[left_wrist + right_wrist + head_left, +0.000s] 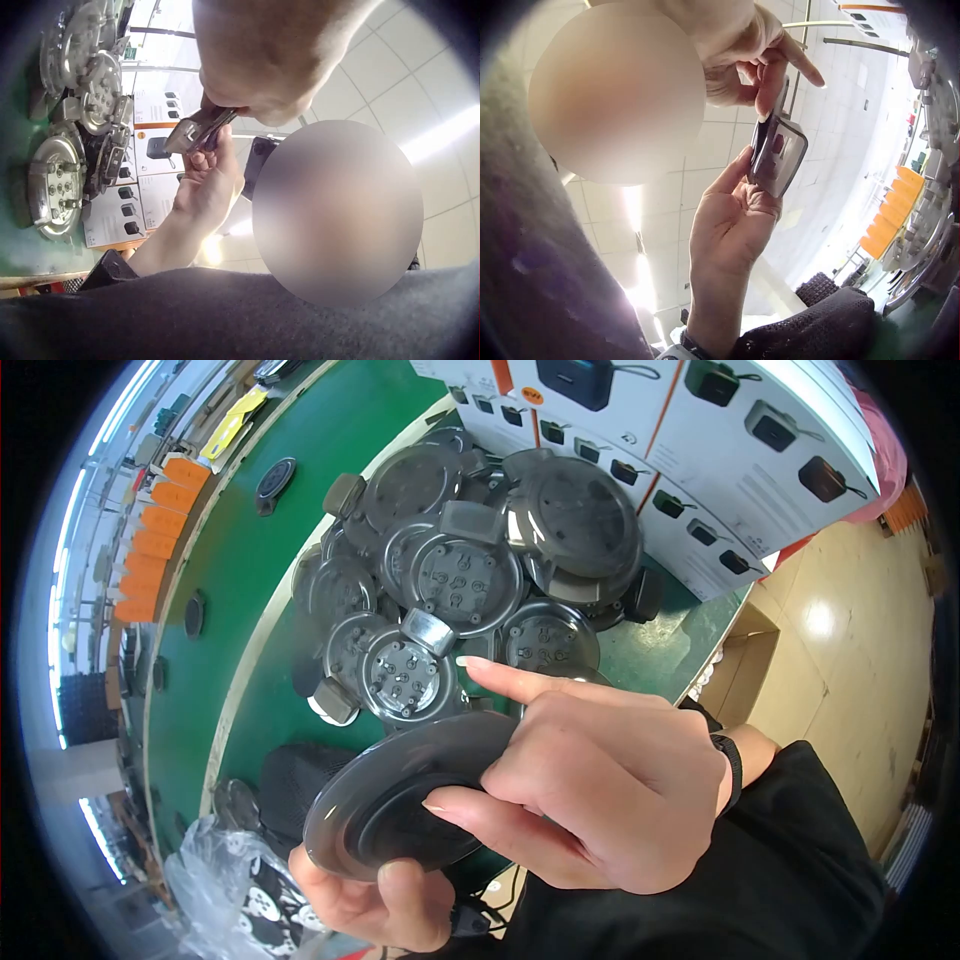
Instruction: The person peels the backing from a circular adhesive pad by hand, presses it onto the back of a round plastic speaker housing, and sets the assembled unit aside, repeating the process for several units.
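Observation:
A dark, see-through round plastic cover (345,815) is held tilted between both hands in the head view. My left hand (385,905) pinches its lower left edge between thumb and fingers. At its right side my right hand (610,790) grips the rim, thumb on the inner face and index finger stretched out past it. The right wrist view shows the cover (789,154) nearly edge-on, with a squarish tab on one side. Just beyond the hands lies a pile of similar covers (465,575), several with small posts inside.
Printed white boxes (690,450) stand behind the pile on the green table (270,690). A pale rail (245,670) divides off a green strip (215,570) with a few dark parts. Orange bins (160,520) line the far left. A clear plastic bag (205,870) lies at lower left.

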A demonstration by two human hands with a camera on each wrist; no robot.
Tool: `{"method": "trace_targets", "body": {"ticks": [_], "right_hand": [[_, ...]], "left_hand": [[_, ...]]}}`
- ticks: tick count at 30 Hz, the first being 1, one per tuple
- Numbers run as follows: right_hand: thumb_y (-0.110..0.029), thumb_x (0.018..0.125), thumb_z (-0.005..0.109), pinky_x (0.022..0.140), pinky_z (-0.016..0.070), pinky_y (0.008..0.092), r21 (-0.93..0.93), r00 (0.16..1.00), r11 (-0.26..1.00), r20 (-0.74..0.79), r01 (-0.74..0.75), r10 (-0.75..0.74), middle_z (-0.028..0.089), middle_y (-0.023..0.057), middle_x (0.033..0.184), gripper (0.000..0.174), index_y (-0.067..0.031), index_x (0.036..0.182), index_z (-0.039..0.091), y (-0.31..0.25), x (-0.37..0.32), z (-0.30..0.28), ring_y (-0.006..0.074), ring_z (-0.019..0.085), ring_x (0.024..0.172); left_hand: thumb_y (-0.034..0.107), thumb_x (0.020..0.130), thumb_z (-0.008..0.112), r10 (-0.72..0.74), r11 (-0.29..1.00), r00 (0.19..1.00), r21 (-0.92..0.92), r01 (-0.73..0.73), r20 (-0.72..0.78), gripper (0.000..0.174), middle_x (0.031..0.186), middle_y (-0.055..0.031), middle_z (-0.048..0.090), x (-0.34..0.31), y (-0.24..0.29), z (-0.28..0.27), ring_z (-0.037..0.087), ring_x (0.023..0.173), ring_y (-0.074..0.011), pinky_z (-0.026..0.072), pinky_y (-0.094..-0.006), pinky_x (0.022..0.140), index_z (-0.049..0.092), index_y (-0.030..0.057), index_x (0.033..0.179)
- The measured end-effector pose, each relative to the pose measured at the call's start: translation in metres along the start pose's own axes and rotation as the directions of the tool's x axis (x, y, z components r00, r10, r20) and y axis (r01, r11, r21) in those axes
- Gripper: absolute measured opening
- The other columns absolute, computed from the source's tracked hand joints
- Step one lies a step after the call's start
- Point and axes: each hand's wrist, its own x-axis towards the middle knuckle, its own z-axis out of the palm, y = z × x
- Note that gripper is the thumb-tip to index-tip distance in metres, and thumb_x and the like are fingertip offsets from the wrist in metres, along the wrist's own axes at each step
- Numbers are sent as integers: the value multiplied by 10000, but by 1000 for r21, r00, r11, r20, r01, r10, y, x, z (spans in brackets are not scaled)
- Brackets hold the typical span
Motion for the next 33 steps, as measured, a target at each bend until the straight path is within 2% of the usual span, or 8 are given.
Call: {"method": "trace_targets", "body": {"ticks": [6, 13, 18, 20, 23, 25, 29, 33], "right_hand": [[-12, 615, 731, 654, 542, 393, -68, 999, 997, -24, 23, -25, 449, 24, 490, 225, -11, 600, 507, 0, 2, 2, 144, 436, 394], [-216, 657, 731, 706, 477, 357, -331, 962, 944, 253, -15, 104, 437, -9, 512, 275, -54, 659, 509, -8, 14, -13, 167, 457, 451], [-357, 624, 736, 606, 407, 309, -509, 904, 861, 365, -6, 222, 410, 0, 464, 400, -74, 618, 453, -2, 35, -26, 197, 466, 443], [-315, 688, 702, 517, 390, 310, -313, 792, 945, 551, -95, 262, 420, 41, 445, 375, -46, 583, 463, 2, 40, -27, 220, 462, 433], [-223, 745, 664, 434, 366, 293, -284, 773, 948, 567, -142, 285, 449, 81, 452, 300, -12, 598, 511, 11, 37, -21, 219, 468, 416], [-251, 780, 617, 433, 385, 349, -292, 678, 892, 580, -345, 452, 497, 129, 480, 301, -14, 625, 517, 6, 41, -25, 295, 517, 447], [-180, 760, 636, 437, 392, 321, -340, 596, 861, 623, -378, 507, 521, 106, 491, 205, -15, 696, 531, 0, 37, -36, 258, 545, 456], [-171, 755, 636, 468, 417, 323, -414, 553, 834, 624, -365, 552, 549, 107, 529, 188, -18, 723, 531, -2, 28, -49, 267, 566, 504]], "left_hand": [[125, 783, 514, 60, 997, 996, 42, -57, -64, 524, 1170, -238, 456, -4, -4, -2, 511, 1044, -317, 414, -431, 911, 311, -39, 1238], [119, 775, 522, 82, 997, 986, 12, -81, -142, 535, 1166, -231, 462, -11, -3, -7, 523, 1016, -306, 419, -418, 903, 307, -50, 1234], [107, 732, 602, -99, 994, 995, 45, 100, -5, 490, 1065, -210, 522, 3, 12, -11, 534, 973, -260, 405, -350, 877, 400, -101, 1127], [83, 730, 627, -252, 965, 965, -55, 256, 77, 444, 1038, -174, 535, 12, 17, -10, 518, 970, -214, 382, -307, 873, 458, -105, 1095], [63, 788, 578, -337, 941, 913, 57, 333, 228, 414, 1074, -108, 516, 58, 11, -26, 518, 961, -146, 405, -258, 828, 436, -73, 1152], [78, 845, 514, -373, 927, 911, 25, 375, 177, 368, 1085, -110, 514, 108, -1, -48, 525, 982, -150, 448, -255, 798, 417, -53, 1174], [61, 906, 356, -550, 835, 834, 13, 550, 30, 272, 1094, -208, 492, 219, -71, -130, 527, 1005, -272, 467, -382, 861, 397, -130, 1095], [43, 892, 368, -604, 795, 796, -98, 598, -42, 278, 1125, -248, 452, 263, -141, -182, 494, 1023, -356, 423, -465, 895, 379, -158, 1083]]}}
